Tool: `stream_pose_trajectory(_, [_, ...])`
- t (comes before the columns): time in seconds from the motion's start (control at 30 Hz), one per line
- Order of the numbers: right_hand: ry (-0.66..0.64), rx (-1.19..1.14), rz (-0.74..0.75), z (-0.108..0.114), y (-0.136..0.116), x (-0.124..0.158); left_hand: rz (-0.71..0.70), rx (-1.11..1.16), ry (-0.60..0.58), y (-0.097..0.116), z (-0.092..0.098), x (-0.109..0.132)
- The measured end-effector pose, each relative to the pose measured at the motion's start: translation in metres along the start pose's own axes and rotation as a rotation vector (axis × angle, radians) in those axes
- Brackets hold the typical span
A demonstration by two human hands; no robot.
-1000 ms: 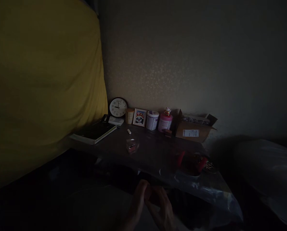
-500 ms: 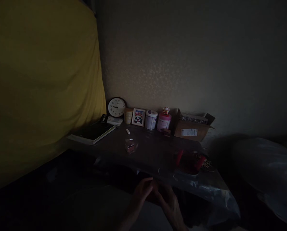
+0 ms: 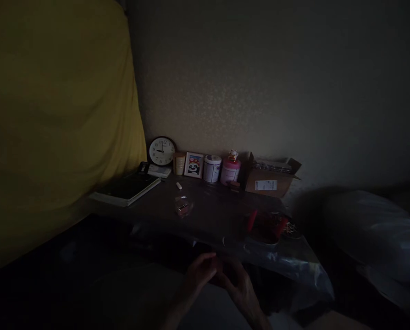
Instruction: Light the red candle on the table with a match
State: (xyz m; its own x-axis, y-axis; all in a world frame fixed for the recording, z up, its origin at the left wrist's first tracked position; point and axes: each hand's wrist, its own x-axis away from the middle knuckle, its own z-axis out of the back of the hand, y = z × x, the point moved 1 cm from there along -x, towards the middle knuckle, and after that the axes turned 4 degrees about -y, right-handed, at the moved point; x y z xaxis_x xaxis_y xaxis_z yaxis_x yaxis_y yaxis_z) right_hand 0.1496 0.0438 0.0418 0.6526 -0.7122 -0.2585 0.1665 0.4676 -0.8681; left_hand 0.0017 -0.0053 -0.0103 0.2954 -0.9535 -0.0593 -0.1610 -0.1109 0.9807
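One clock (image 3: 161, 151), one picture frame (image 3: 193, 165), two tubs (image 3: 212, 168), one carton (image 3: 271, 180)

Tabletop (image 3: 218, 215) under glossy, crinkled clear plastic film; box (image 3: 270, 181) matt brown cardboard; curtain (image 3: 53, 114) matt yellow cloth.

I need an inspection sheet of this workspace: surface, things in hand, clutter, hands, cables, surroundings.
Surface: dark table under a clear plastic cover, dimly lit.
Things in hand: too dark to tell what the fingers hold, if anything.
Clutter: clock, framed panda picture, white tub, pink jar, cardboard box, book, small wrapped item, red-handled things.
Hands: left hand and right hand meet, fingers together, below the table's near edge.
Cables: nothing seen.
Surroundings: yellow cloth at left, plain wall behind, pale bag at right.
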Motion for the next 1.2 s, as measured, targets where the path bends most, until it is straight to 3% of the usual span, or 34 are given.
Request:
stream_pose_trajectory(0.17, [0.011,-0.030,-0.035,0.002,0.001,0.001,0.003,0.034,-0.061,0.003,0.001,0.004])
stream_pose_trajectory(0.27, [0.007,-0.148,-0.060,0.005,0.002,0.002,0.038,0.045,-0.032,0.015,-0.002,0.009])
stream_pose_trajectory(0.37, [0.085,-0.280,-0.112,0.009,0.007,0.002,0.038,0.093,-0.034,0.023,-0.004,0.012])
stream_pose_trajectory(0.63, [0.173,-0.666,-0.326,0.011,0.029,0.001,0.061,0.356,-0.095,0.016,-0.009,0.010])
stream_pose_trajectory(1.0, [0.181,-0.754,-0.319,0.003,0.023,-0.002,0.084,0.361,-0.036,0.014,-0.011,0.007])
stream_pose_trajectory(1.2, [0.159,-0.758,-0.348,0.006,0.020,-0.003,0.068,0.380,-0.063,0.004,-0.008,0.003])
